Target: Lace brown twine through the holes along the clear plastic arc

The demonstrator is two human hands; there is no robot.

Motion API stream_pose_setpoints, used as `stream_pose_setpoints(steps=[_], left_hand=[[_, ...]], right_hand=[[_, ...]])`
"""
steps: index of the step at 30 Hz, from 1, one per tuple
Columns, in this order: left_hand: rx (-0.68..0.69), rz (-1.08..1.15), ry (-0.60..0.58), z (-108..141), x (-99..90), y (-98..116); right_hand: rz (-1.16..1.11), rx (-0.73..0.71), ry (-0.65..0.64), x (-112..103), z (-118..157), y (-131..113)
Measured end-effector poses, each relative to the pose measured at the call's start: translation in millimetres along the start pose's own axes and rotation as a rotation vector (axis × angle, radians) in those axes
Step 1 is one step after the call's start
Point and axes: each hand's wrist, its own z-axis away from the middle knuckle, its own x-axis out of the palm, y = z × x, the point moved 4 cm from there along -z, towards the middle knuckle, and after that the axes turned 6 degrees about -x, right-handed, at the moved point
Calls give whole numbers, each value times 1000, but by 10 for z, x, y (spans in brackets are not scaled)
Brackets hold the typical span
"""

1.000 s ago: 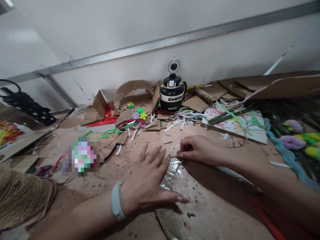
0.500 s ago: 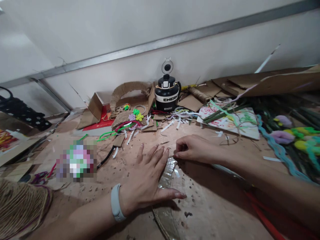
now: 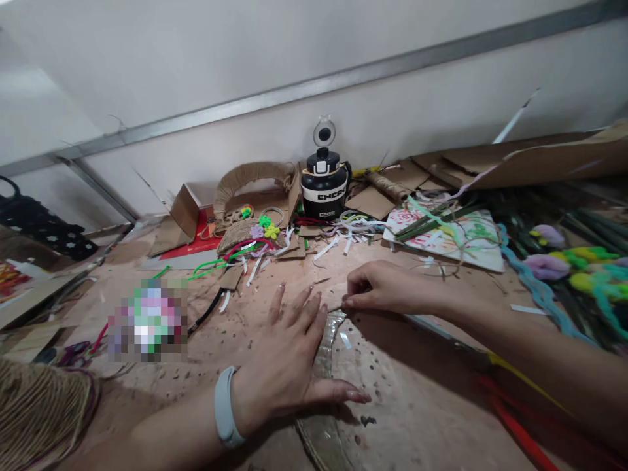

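A curved brown cardboard strip [image 3: 321, 435] with a glossy, tape-like surface lies on the wooden table. Across its middle rests my left hand [image 3: 282, 366], palm down, fingers spread and thumb stretched out to the right; it wears a pale wristband [image 3: 226, 407]. My right hand [image 3: 375, 288] is closed, thumb and fingertips pinched at the strip's far end. The exact grip is partly hidden by the fingers. Beside that end, a small shiny scrap [image 3: 346, 340] lies on the table.
A black bottle [image 3: 324, 190] with its lid up stands at the back, near a twine-wrapped arch [image 3: 252, 176]. Paper scraps and pipe cleaners lie before them. A twine roll [image 3: 44, 409] is at left, a painted sheet [image 3: 473, 245] and fuzzy flowers [image 3: 547, 267] at right.
Both hands keep nearly the same place on the strip. My left fingertips have shifted slightly left, away from my right hand. The view has moved a little.
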Motion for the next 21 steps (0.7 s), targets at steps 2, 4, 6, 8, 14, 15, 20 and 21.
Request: stream_pose_setpoints(steps=[2, 4, 6, 8, 14, 15, 20, 21], left_hand=[[-3, -14, 29, 19, 8, 5], [-3, -26, 44, 30, 17, 6], [-2, -33, 48, 33, 19, 5], [0, -28, 44, 28, 17, 1], [-5, -23, 46, 13, 9, 0], [-4, -22, 42, 14, 12, 1], [-14, 2, 21, 26, 18, -11], [-18, 7, 12, 25, 17, -16]], right_hand=[[11, 9, -1, 26, -10, -5], [16, 12, -5, 51, -16, -13], [18, 16, -6, 62, -17, -19], [21, 25, -7, 62, -13, -20], [42, 58, -8, 56, -13, -13], [45, 64, -9, 57, -15, -11], [59, 101, -13, 53, -9, -7], [62, 106, -11, 49, -5, -8]])
